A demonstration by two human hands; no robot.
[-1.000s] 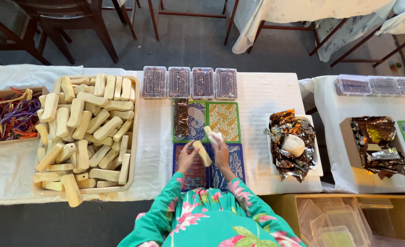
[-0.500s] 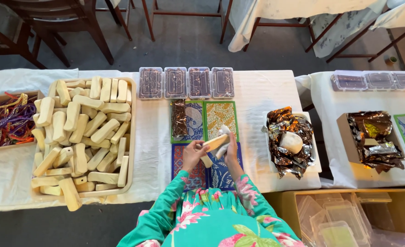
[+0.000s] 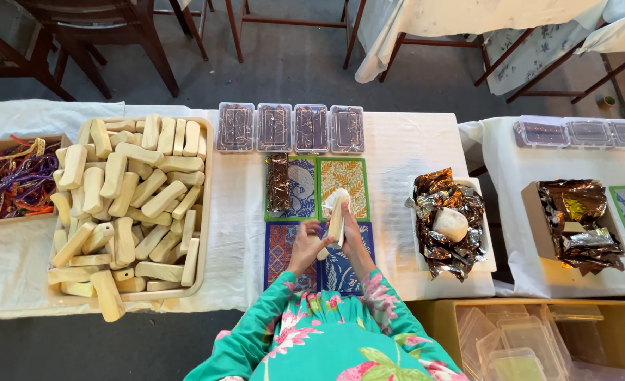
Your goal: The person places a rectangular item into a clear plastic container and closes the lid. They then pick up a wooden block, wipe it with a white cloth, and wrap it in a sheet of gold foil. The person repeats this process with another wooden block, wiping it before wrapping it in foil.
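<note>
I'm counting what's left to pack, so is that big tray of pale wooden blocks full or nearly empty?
Full. The tray is heaped with pale wooden blocks stacked in layers, and one block overhangs its front edge.

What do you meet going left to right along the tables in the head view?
Box of coloured cords → tray of pale wooden blocks → patterned cloths, where both hands hold a pale block → tray of crumpled foil → box of foil.

Both hands, left & right, round pale block above patterned mats, tray of blocks at left.
</note>
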